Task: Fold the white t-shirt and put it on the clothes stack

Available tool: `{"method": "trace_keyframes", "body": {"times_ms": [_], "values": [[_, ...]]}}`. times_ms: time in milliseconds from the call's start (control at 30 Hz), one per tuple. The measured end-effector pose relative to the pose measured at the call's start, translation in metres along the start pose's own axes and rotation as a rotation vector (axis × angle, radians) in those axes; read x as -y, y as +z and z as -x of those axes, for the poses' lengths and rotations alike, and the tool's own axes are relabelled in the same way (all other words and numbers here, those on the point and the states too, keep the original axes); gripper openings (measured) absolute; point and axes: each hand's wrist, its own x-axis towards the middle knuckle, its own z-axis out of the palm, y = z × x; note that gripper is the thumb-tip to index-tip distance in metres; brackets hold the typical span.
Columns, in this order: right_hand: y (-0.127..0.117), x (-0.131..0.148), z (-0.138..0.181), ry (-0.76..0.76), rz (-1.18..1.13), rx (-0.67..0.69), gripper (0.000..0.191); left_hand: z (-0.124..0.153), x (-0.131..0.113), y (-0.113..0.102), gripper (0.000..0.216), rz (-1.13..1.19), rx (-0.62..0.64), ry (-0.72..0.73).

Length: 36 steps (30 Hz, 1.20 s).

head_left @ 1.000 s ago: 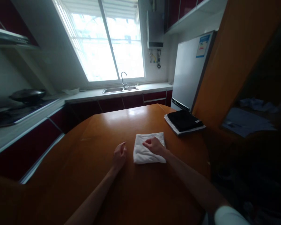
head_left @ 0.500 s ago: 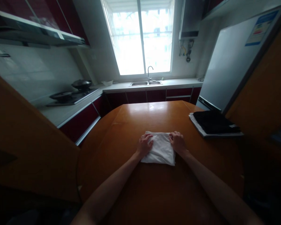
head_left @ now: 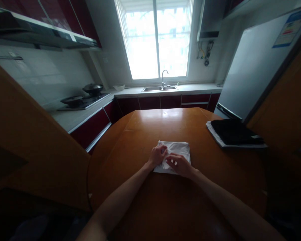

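A folded white cloth (head_left: 178, 148) lies on the round wooden table (head_left: 165, 201), near its middle. My left hand (head_left: 157, 156) rests on the cloth's left edge with fingers curled over the fabric. My right hand (head_left: 178, 164) lies on the cloth's front part, fingers bent and pressing down on it. Both hands touch each other's side over the cloth. Whether either hand pinches the fabric is hard to make out.
A stack of folded dark cloth on a white one (head_left: 235, 133) sits at the table's right edge, beside a refrigerator (head_left: 251, 70). A counter with a sink (head_left: 160, 88) runs under the window. A stove with pans (head_left: 84, 97) is at left. Wooden panels stand on both sides.
My left hand came onto the cloth from the bare table. My right hand then slid from the cloth's right edge leftward to its front middle. The view swung to the left.
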Motion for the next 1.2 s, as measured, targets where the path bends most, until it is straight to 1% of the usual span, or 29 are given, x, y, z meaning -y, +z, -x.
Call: {"method": "trace_keyframes", "body": {"times_ms": [100,133,167,200,233,300,400,467,567,633,667,733,800,867,900,933,967,1033,1100,1133,1200], "values": [[-0.014,-0.025,-0.004,0.155,0.157,-0.265,0.02,0.0,0.003,0.003,0.015,0.033,-0.032,0.02],[-0.018,-0.033,-0.005,0.201,0.21,-0.309,0.019,0.0,0.003,0.003,0.015,0.044,-0.046,0.015],[-0.022,-0.038,-0.005,0.242,0.244,-0.321,0.018,0.0,0.003,0.004,0.017,0.057,-0.059,0.005],[-0.024,-0.042,-0.005,0.276,0.26,-0.302,0.018,0.0,0.004,0.004,0.02,0.075,-0.067,-0.006],[-0.025,-0.043,-0.005,0.301,0.258,-0.255,0.019,0.0,0.004,0.004,0.025,0.097,-0.073,-0.017],[-0.023,-0.038,-0.004,0.317,0.235,-0.124,0.023,-0.001,0.004,0.003,0.035,0.152,-0.078,-0.037],[-0.014,-0.019,-0.001,0.251,0.159,0.06,0.025,-0.003,0.003,-0.001,0.041,0.263,-0.102,-0.082],[-0.008,-0.008,0.001,0.195,0.053,0.145,0.028,-0.006,0.002,-0.006,0.043,0.378,-0.116,-0.166],[-0.004,-0.004,0.001,0.183,-0.133,0.21,0.034,-0.01,0.002,-0.016,0.04,0.582,-0.124,-0.349],[-0.003,-0.01,-0.001,0.222,-0.169,0.155,0.034,-0.013,0.002,-0.025,0.036,0.666,-0.121,-0.429],[-0.004,-0.014,-0.002,0.237,-0.136,0.094,0.032,-0.014,0.002,-0.03,0.033,0.691,-0.113,-0.447],[-0.006,-0.024,-0.003,0.248,0.041,-0.058,0.03,-0.018,0.0,-0.043,0.028,0.741,-0.085,-0.469],[-0.009,-0.033,-0.003,0.272,0.257,-0.17,0.039,-0.021,-0.007,-0.059,0.025,0.798,-0.051,-0.483],[-0.014,-0.038,-0.003,0.34,0.419,-0.187,0.05,-0.025,-0.016,-0.077,0.026,0.89,0.016,-0.49],[-0.016,-0.039,-0.003,0.383,0.471,-0.171,0.048,-0.027,-0.022,-0.086,0.029,0.929,0.058,-0.491],[-0.019,-0.039,-0.003,0.417,0.507,-0.149,0.042,-0.028,-0.027,-0.096,0.033,0.949,0.111,-0.487],[-0.022,-0.038,-0.003,0.441,0.529,-0.131,0.034,-0.03,-0.032,-0.105,0.039,0.936,0.167,-0.47],[-0.028,-0.036,-0.005,0.455,0.539,-0.14,0.018,-0.033,-0.039,-0.122,0.05,0.777,0.239,-0.386],[-0.036,-0.033,-0.006,0.432,0.514,-0.21,0.012,-0.037,-0.043,-0.14,0.056,0.526,0.23,-0.272],[-0.04,-0.032,-0.007,0.41,0.495,-0.266,0.012,-0.039,-0.043,-0.148,0.055,0.401,0.204,-0.223],[-0.049,-0.03,-0.008,0.359,0.449,-0.405,0.015,-0.043,-0.043,-0.166,0.042,0.179,0.164,-0.159]]}}
